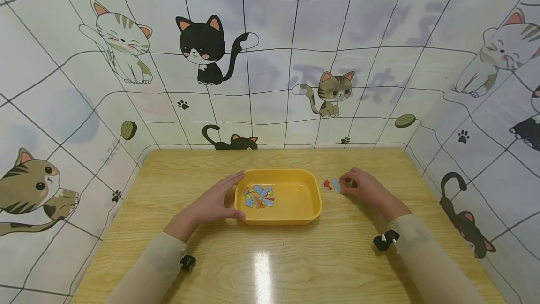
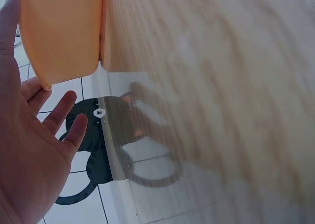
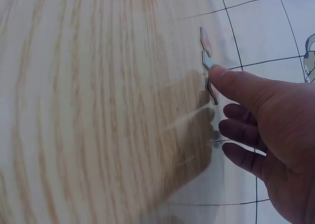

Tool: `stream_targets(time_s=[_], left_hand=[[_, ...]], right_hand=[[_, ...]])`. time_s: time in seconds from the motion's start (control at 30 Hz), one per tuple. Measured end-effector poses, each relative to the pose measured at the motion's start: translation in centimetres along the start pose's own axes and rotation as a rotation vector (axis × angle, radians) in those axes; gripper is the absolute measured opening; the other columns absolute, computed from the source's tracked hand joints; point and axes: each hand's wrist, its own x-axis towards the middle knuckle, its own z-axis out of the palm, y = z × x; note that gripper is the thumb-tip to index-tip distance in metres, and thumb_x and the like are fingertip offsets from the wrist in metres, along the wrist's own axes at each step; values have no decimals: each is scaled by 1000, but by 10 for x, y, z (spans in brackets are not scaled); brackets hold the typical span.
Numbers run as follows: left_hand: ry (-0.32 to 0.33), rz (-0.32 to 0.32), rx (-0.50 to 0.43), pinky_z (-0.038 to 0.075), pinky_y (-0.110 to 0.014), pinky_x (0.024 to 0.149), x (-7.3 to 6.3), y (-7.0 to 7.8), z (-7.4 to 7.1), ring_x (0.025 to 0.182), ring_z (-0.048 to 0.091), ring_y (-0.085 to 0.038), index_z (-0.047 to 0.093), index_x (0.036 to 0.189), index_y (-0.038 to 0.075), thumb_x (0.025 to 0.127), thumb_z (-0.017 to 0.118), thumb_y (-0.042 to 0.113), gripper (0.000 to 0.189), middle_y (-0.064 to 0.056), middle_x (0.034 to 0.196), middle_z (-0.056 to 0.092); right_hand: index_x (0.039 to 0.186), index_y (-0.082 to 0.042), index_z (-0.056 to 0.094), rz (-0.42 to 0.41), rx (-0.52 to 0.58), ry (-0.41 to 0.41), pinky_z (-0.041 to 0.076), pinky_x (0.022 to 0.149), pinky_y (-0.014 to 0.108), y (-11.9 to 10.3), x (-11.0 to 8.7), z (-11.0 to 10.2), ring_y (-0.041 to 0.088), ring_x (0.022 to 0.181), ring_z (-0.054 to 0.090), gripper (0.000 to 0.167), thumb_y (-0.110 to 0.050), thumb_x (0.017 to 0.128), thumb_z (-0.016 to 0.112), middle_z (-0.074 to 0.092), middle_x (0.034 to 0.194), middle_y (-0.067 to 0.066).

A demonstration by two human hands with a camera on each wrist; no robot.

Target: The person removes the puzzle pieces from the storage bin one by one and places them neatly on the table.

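Note:
At the left end of a yellow tray (image 1: 295, 219), my left hand (image 1: 213, 203) holds the rim, thumb at the front corner and fingers along the back corner. In the left wrist view the tray wall (image 2: 61, 34) lies against the fingertips, two other fingers standing off it. Several small printed puzzle pieces (image 1: 259, 196) lie in the tray's left half. Right of the tray, my right hand (image 1: 367, 191) pinches an orange puzzle piece (image 1: 342, 184), partly hidden by the fingers. Beside it on the table lie a blue piece (image 1: 335, 185) and a red piece (image 1: 327, 184) in a row.
The wooden table (image 1: 278, 266) carries the tray and pieces. A cat-printed sheet with a grid pattern (image 1: 270, 74) rises behind the table's back edge and along both sides. Small black devices (image 1: 386, 239) sit at both wrists.

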Motion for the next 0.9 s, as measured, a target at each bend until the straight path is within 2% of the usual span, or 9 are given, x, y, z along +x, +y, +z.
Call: stream_targets(time_s=[0.27,0.4,0.6,0.83,0.9], left_hand=[[0,-8,-1,24,-62,133,0,2,-1,168,21,-31,31,177,22,78,99,57,125,9,183,22],[0,-7,-6,23,-62,133,0,2,-1,168,21,-31,31,177,22,78,99,55,124,9,183,22],[3,-6,-5,24,-62,133,0,1,-1,168,21,-31,31,177,22,78,98,59,125,9,183,22],[-1,-3,-6,24,-63,133,0,0,0,168,21,-32,31,177,22,79,98,59,124,9,183,22],[-1,-3,-7,24,-63,132,0,-1,0,168,21,-32,31,177,22,79,98,59,124,10,183,21]], right_hand=[[126,-3,77,17,32,12,52,77,39,-4,1,-2,19,89,58,30,-18,101,84,66,107,5],[127,-2,76,-24,43,69,54,74,35,-14,2,-5,18,89,60,30,-16,101,84,69,110,8],[125,-4,77,-120,78,158,54,66,30,-43,7,-13,17,85,61,28,-14,101,84,72,115,16],[124,-8,77,-192,80,133,55,67,30,-74,13,-12,14,83,60,30,-18,98,88,70,107,1],[125,-8,77,-214,81,123,55,68,31,-82,15,-11,16,84,60,31,-19,98,88,69,108,0]])
